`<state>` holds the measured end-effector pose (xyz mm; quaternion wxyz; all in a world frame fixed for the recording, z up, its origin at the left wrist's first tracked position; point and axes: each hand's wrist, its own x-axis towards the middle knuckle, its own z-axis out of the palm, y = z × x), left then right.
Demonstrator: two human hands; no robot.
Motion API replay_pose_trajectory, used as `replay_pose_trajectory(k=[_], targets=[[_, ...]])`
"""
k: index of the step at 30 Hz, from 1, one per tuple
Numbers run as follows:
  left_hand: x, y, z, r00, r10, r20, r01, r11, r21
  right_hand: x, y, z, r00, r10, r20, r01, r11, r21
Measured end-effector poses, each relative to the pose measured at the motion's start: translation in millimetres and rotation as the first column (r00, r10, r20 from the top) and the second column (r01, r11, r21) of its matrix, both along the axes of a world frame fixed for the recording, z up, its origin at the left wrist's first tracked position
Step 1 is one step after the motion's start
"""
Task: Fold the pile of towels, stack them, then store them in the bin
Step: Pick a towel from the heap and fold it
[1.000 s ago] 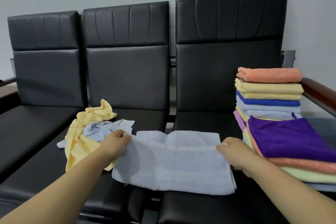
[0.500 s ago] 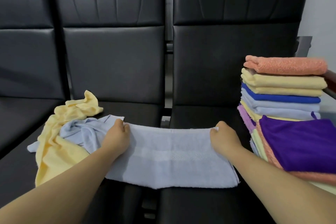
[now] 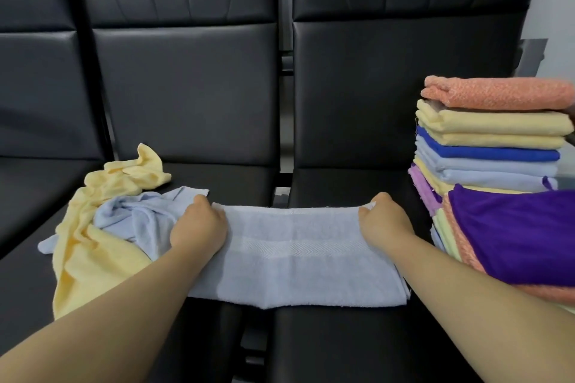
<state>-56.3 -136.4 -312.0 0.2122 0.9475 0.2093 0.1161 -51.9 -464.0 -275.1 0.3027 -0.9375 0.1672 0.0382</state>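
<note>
Gripping the pale blue towel [image 3: 295, 261] at its far corners, the left hand [image 3: 199, 227] and right hand [image 3: 384, 221] hold it folded across two black seats [image 3: 342, 348], between the crumpled towels [image 3: 93, 258] and the folded stack [image 3: 491, 121].

The light blue towel [image 3: 295, 261] is matt terry cloth crossed by a flat woven zigzag band. Under it, the black seats [image 3: 193, 109] look like smooth leatherette with a soft sheen. Left of it, the yellow towel [image 3: 90, 261] is soft matt cloth. Right of it, the orange towel [image 3: 497, 93] is coarse and nubbly and the purple cloth [image 3: 513, 233] smoother.
</note>
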Motion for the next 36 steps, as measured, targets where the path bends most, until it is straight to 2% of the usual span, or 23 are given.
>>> replay_pose_trajectory(k=[2,4,5,7,10,13,16,20,23,26,28,32,34,36], targets=[[-2.6,-1.5,15.4,0.976,0.032,-0.215,-0.023,0.999,0.042,-7.4,-3.8,4.7,1.0,0.005,0.008,-0.005,1.0,0.017],[-3.7,-2.4,30.9,0.879,0.044,-0.474,-0.006,0.997,0.081,-18.7,-10.7,6.6,1.0,0.023,0.001,-0.023,0.998,-0.06],[-6.8,-4.1,38.4,0.833,0.038,-0.551,-0.006,0.998,0.059,-25.1,-14.5,6.9,1.0,0.025,-0.018,-0.026,0.996,-0.085],[-10.3,-6.0,44.6,0.793,0.032,-0.608,-0.023,0.999,0.022,-36.8,-21.1,5.4,0.996,0.011,-0.09,-0.016,0.998,-0.053],[-19.8,-16.7,56.8,0.819,0.039,-0.572,-0.071,0.997,-0.034,-51.6,-30.2,5.2,0.988,-0.009,-0.155,0.021,0.997,0.074],[-23.6,-46.3,74.9,0.908,-0.112,-0.403,0.03,0.979,-0.204,-61.4,-39.5,2.4,0.987,0.027,-0.158,0.01,0.974,0.225],[-28.5,-89.0,88.4,0.949,-0.24,-0.206,0.117,0.872,-0.475,-70.1,-46.3,1.5,0.982,0.02,-0.19,0.045,0.941,0.336],[-28.2,-147.4,95.2,0.952,-0.297,-0.079,0.181,0.749,-0.637,-64.3,-53.0,-11.3,0.972,-0.046,-0.233,0.145,0.891,0.431],[-27.5,-185.6,94.8,0.936,-0.346,-0.058,0.214,0.695,-0.687,-66.6,-54.5,-10.8,0.972,-0.044,-0.231,0.151,0.869,0.47],[-26.3,-213.5,86.5,0.914,-0.399,-0.069,0.245,0.681,-0.69,-66.6,-58.1,-14.8,0.989,0.04,-0.139,0.039,0.852,0.522],[-29.8,-224.0,80.8,0.896,-0.437,-0.076,0.266,0.667,-0.696,-66.7,-60.6,-17.9,0.994,0.028,-0.11,0.039,0.825,0.564],[-38.4,-224.3,81.2,0.86,-0.506,-0.067,0.264,0.553,-0.79,-63.8,-57.6,-15.3,0.992,-0.017,-0.122,0.088,0.794,0.602],[-36.4,-210.4,81.4,0.887,-0.461,-0.035,0.265,0.568,-0.779,-62.6,-54.5,-11.4,0.985,-0.042,-0.169,0.133,0.81,0.571],[-30.4,-188.3,77.5,0.939,-0.343,-0.002,0.258,0.708,-0.657,-62.3,-52.4,-2.8,0.985,-0.029,-0.171,0.116,0.843,0.526]])
